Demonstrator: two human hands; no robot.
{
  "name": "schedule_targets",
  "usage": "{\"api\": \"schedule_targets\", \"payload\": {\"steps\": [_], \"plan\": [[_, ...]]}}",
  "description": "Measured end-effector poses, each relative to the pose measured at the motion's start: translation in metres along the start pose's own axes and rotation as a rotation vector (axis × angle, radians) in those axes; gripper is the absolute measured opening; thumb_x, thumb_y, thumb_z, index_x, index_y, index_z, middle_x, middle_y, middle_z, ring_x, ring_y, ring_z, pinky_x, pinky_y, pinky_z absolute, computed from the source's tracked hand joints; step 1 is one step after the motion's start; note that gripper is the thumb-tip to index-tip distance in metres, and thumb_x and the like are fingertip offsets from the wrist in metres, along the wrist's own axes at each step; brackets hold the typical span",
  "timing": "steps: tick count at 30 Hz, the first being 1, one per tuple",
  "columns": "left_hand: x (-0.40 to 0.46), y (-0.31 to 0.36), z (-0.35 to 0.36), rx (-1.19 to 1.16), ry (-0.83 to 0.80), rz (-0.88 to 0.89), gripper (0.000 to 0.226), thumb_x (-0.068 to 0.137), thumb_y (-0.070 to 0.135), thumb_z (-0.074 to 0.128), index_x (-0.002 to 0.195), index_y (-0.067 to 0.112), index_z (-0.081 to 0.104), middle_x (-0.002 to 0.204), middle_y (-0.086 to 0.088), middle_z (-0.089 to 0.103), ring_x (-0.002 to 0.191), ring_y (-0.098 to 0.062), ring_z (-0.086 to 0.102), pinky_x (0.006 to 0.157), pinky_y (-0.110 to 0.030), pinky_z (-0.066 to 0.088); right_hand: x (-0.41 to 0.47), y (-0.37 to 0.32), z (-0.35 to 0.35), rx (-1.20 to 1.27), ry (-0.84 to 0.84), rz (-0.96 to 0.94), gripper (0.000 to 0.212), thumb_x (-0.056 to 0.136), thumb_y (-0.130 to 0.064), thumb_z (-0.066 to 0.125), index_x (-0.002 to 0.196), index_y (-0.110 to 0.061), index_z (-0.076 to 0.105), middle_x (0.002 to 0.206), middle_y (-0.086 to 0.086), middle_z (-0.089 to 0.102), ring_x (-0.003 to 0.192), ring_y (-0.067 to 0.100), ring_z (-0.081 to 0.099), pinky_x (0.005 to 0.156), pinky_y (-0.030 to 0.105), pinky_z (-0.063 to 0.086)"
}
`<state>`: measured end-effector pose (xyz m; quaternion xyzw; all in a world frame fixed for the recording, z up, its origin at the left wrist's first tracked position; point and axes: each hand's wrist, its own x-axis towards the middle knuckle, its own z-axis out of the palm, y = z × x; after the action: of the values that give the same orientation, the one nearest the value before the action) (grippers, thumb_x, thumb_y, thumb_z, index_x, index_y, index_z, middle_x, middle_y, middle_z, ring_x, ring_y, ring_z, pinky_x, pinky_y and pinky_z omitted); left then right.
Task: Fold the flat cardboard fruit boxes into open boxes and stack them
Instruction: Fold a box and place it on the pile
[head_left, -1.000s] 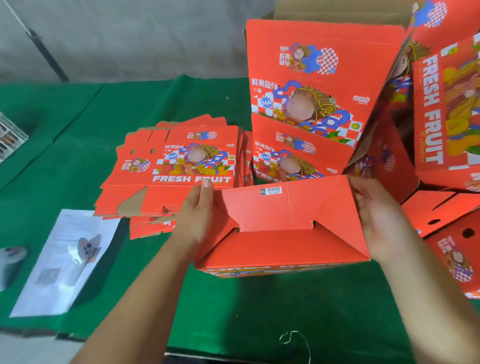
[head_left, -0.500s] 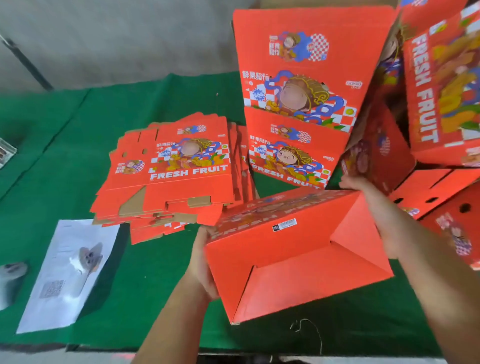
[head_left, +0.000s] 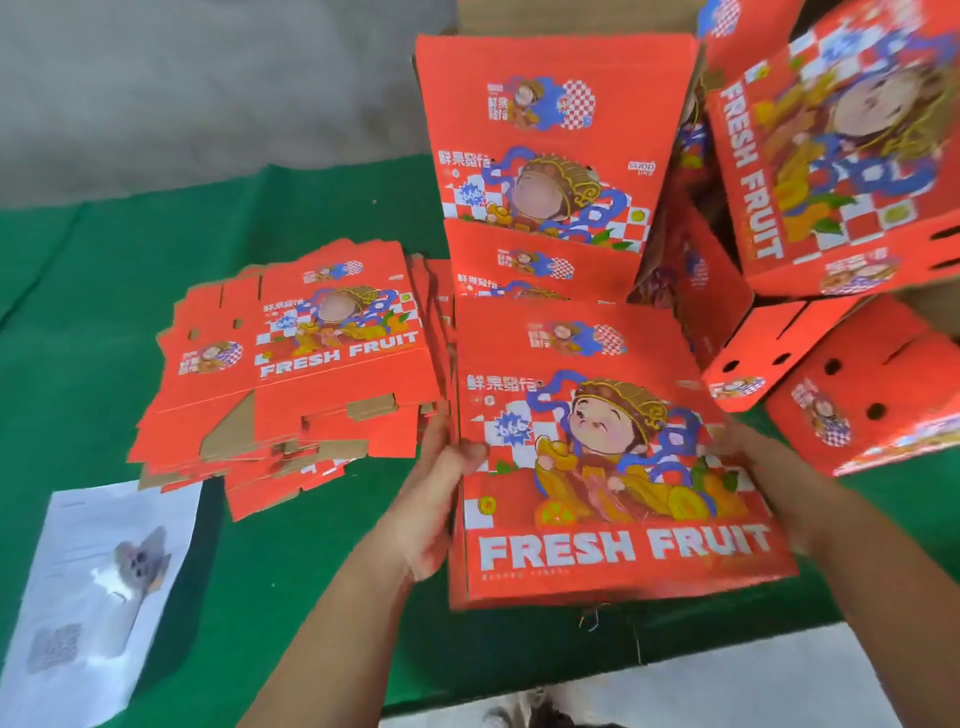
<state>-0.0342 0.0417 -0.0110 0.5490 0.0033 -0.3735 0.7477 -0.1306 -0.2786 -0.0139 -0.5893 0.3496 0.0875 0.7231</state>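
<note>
Two hands: both hold one folded red box (head_left: 613, 457), printed FRESH FRUIT panel facing up, above the near edge of the green worktop (head_left: 311, 597).
Left hand (head_left: 431, 499): on the box's left side, grip curled round that edge, thumb pressed onto the printed face.
Right hand (head_left: 753, 457): against the box's right side; whether its grip is spread or curled I cannot tell, since the fingers are blurred and partly hidden.
Flat boxes (head_left: 311, 364): a loose, fanned pile lying on the worktop just left of the held box.
Folded boxes: a stack (head_left: 545, 156) stands behind the held box; more tilted boxes (head_left: 841, 156) crowd the right.
White sheet (head_left: 98, 597): lying on the worktop at near left, well apart from the hands.
</note>
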Motion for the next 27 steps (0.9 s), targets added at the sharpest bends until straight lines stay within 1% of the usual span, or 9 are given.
{"api": "schedule_targets", "payload": {"steps": [2, 4, 6, 8, 12, 16, 18, 21, 27], "plan": [[-0.006, 0.005, -0.006, 0.135, 0.032, 0.165, 0.101, 0.067, 0.033, 0.076, 0.154, 0.049, 0.028, 0.138, 0.005, 0.066, 0.119, -0.023, 0.068, 0.084, -0.038, 0.06, -0.009, 0.011, 0.006, 0.027, -0.034, -0.026, 0.051, 0.093, -0.001, 0.049, 0.137, -0.027, 0.056, 0.106, 0.012, 0.076, 0.075, 0.028, 0.075, 0.059, 0.041, 0.062], [-0.009, 0.005, -0.011, 0.192, 0.03, 0.251, 0.102, 0.07, 0.03, 0.077, 0.154, 0.055, 0.025, 0.14, 0.012, 0.063, 0.124, -0.019, 0.065, 0.088, -0.037, 0.06, -0.017, 0.015, 0.016, -0.025, -0.019, -0.166, 0.065, 0.094, 0.006, 0.048, 0.139, -0.042, 0.051, 0.116, 0.008, 0.073, 0.083, 0.023, 0.072, 0.061, 0.042, 0.06], [-0.014, 0.011, -0.012, 0.222, 0.018, 0.31, 0.095, 0.079, 0.03, 0.08, 0.153, 0.056, 0.027, 0.143, 0.012, 0.061, 0.128, -0.019, 0.063, 0.094, -0.043, 0.058, -0.029, 0.011, 0.025, -0.137, 0.085, -0.291, 0.065, 0.096, -0.002, 0.059, 0.137, -0.051, 0.049, 0.101, 0.004, 0.068, 0.072, 0.011, 0.062, 0.055, 0.035, 0.049], [-0.014, 0.022, -0.011, 0.299, 0.009, 0.394, 0.083, 0.09, 0.029, 0.079, 0.155, 0.046, 0.031, 0.139, 0.007, 0.065, 0.123, -0.02, 0.066, 0.09, -0.04, 0.06, -0.042, 0.003, 0.032, -0.262, 0.156, -0.444, 0.063, 0.095, -0.012, 0.07, 0.133, -0.056, 0.047, 0.094, -0.004, 0.068, 0.072, 0.009, 0.064, 0.058, 0.032, 0.051], [-0.01, 0.057, 0.007, 0.4, 0.104, 0.614, 0.058, 0.094, 0.02, 0.074, 0.144, 0.031, 0.047, 0.119, 0.004, 0.074, 0.099, -0.016, 0.074, 0.073, -0.031, 0.06, -0.072, -0.033, 0.052, -0.206, 0.131, -0.747, 0.074, 0.094, -0.008, 0.072, 0.142, -0.054, 0.039, 0.12, -0.015, 0.072, 0.102, 0.008, 0.074, 0.071, 0.028, 0.062], [-0.005, 0.097, 0.03, 0.433, 0.173, 0.805, 0.055, 0.096, 0.009, 0.069, 0.144, 0.026, 0.048, 0.126, 0.007, 0.071, 0.113, -0.015, 0.07, 0.094, -0.042, 0.059, -0.097, -0.083, 0.064, -0.252, 0.16, -0.95, 0.082, 0.095, -0.006, 0.07, 0.155, -0.041, 0.028, 0.136, -0.015, 0.065, 0.121, 0.006, 0.065, 0.092, 0.029, 0.06], [-0.002, 0.118, 0.042, 0.445, 0.183, 0.874, 0.056, 0.097, 0.01, 0.069, 0.145, 0.026, 0.045, 0.129, 0.009, 0.069, 0.117, -0.013, 0.068, 0.099, -0.045, 0.057, -0.106, -0.111, 0.065, -0.283, 0.204, -1.018, 0.085, 0.095, -0.006, 0.071, 0.158, -0.038, 0.024, 0.143, -0.012, 0.059, 0.13, 0.01, 0.06, 0.104, 0.041, 0.055], [0.006, 0.15, 0.06, 0.467, 0.213, 0.959, 0.062, 0.096, 0.017, 0.07, 0.149, 0.024, 0.039, 0.137, 0.006, 0.064, 0.124, -0.011, 0.064, 0.104, -0.048, 0.053, -0.112, -0.155, 0.062, -0.325, 0.218, -1.135, 0.082, 0.095, -0.001, 0.069, 0.159, -0.028, 0.025, 0.144, -0.004, 0.058, 0.13, 0.013, 0.059, 0.108, 0.047, 0.051], [0.05, 0.221, 0.091, 0.565, 0.164, 1.024, 0.065, 0.097, 0.017, 0.066, 0.152, 0.019, 0.03, 0.143, -0.001, 0.058, 0.126, -0.015, 0.063, 0.104, -0.05, 0.053, -0.095, -0.231, 0.053, -0.383, 0.348, -1.264, 0.077, 0.093, 0.001, 0.067, 0.156, -0.019, 0.028, 0.144, 0.002, 0.056, 0.126, 0.009, 0.059, 0.107, 0.032, 0.05]]}}
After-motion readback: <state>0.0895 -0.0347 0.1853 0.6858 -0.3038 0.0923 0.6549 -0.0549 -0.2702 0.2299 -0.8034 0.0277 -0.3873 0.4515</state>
